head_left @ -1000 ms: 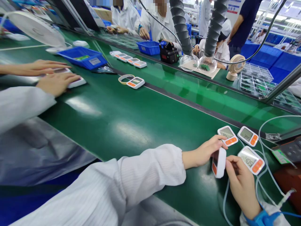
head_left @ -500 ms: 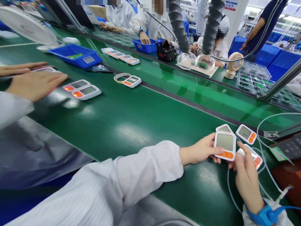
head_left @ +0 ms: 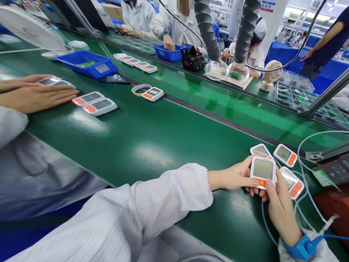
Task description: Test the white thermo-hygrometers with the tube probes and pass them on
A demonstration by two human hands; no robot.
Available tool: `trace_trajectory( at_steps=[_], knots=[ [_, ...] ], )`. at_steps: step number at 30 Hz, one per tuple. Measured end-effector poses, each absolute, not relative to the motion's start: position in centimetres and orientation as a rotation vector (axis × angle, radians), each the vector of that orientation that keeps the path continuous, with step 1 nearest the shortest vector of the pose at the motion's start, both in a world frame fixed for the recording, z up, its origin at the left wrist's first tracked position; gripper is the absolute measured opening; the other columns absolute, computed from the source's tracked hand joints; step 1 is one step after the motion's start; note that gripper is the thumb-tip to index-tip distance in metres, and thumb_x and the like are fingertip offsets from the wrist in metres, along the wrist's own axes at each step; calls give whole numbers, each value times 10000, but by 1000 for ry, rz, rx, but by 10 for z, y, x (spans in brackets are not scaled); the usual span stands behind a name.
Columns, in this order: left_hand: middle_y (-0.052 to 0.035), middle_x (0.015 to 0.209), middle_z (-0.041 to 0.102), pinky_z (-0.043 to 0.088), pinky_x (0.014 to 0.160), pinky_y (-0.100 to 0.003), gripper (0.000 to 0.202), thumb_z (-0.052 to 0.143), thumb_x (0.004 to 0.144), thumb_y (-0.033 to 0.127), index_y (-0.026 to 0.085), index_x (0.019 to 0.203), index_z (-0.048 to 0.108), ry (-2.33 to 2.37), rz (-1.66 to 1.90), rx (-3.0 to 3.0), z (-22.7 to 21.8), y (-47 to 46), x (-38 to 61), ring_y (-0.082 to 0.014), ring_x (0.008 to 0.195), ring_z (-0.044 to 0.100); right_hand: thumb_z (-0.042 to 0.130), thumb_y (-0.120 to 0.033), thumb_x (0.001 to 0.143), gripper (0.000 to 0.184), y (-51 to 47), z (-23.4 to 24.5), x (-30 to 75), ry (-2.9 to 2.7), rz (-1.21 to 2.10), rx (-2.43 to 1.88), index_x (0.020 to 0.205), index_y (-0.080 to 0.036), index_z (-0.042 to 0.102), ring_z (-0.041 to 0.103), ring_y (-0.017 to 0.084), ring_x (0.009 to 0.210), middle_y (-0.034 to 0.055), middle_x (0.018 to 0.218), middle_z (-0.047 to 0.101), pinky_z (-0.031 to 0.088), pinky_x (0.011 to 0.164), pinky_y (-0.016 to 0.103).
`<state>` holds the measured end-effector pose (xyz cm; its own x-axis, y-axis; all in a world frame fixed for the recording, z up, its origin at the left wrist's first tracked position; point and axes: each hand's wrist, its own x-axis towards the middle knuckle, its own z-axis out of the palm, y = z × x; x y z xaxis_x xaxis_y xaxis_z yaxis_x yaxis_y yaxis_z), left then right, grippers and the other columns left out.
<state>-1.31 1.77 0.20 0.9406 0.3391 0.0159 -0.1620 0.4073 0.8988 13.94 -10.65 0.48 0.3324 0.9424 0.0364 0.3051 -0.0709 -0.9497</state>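
Between my hands is a small white digital display unit [head_left: 263, 169] with a grey screen and orange buttons, its screen facing up toward me. My left hand [head_left: 240, 178] grips it from the left side, thumb by the orange buttons. My right hand [head_left: 280, 203] holds its lower right corner, thumb on the front near the buttons. Just behind lies a similar unit [head_left: 260, 149], partly covered by the held one. Two more units lie to the right: one [head_left: 284, 154] showing digits, another [head_left: 296, 189] partly hidden by my right fingers.
White cables [head_left: 307, 182] loop at the right, beside a dark device [head_left: 334, 169]. A co-worker's hands [head_left: 46, 96] rest by more units at left; a pair of units [head_left: 100, 106] lies nearby. Further back are a blue tray [head_left: 105, 69], a tape roll [head_left: 136, 91] and a small fan [head_left: 269, 74].
My right hand has moved left and taken hold of the unit beside my left hand. The unit has shifted slightly right and down. The co-worker's hands have drawn back slightly.
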Motion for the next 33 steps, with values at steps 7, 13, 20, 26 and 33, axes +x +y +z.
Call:
trace_trajectory(
  at_steps=[7, 13, 20, 26, 33],
  knots=[
    [22, 794, 661, 521, 637, -256, 983, 823, 790, 481, 259, 1516, 198, 199, 304, 1097, 4, 20, -15, -119, 624, 653, 505, -512, 1033, 619, -106, 5, 137, -1154, 786, -1590, 1532, -172, 368, 591, 196, 629, 26, 780, 610, 532, 537, 285],
    [19, 810, 655, 514, 620, -244, 958, 816, 802, 468, 260, 1510, 207, 195, 317, 1109, 3, 19, -15, -116, 627, 650, 516, -509, 1030, 611, -106, 5, 138, -1169, 787, -1588, 1534, -193, 373, 597, 202, 643, 28, 796, 610, 543, 544, 292],
    [11, 812, 657, 509, 603, -237, 958, 810, 805, 467, 245, 1510, 200, 205, 316, 1124, 3, 19, -15, -117, 623, 652, 520, -502, 1033, 615, -107, 5, 139, -1146, 803, -1588, 1537, -182, 370, 593, 203, 640, 44, 824, 619, 545, 540, 300],
    [10, 827, 654, 510, 612, -238, 954, 815, 801, 469, 252, 1505, 209, 203, 314, 1117, 1, 19, -14, -119, 640, 658, 526, -499, 1025, 617, -107, 5, 138, -1142, 796, -1590, 1533, -182, 379, 604, 207, 646, 60, 863, 638, 544, 533, 303],
    [15, 821, 652, 525, 620, -245, 951, 816, 804, 452, 249, 1508, 210, 195, 318, 1110, 3, 18, -16, -111, 622, 648, 521, -507, 1021, 614, -106, 7, 137, -1152, 785, -1602, 1530, -196, 378, 583, 197, 621, 31, 810, 618, 543, 537, 297]
  ],
)
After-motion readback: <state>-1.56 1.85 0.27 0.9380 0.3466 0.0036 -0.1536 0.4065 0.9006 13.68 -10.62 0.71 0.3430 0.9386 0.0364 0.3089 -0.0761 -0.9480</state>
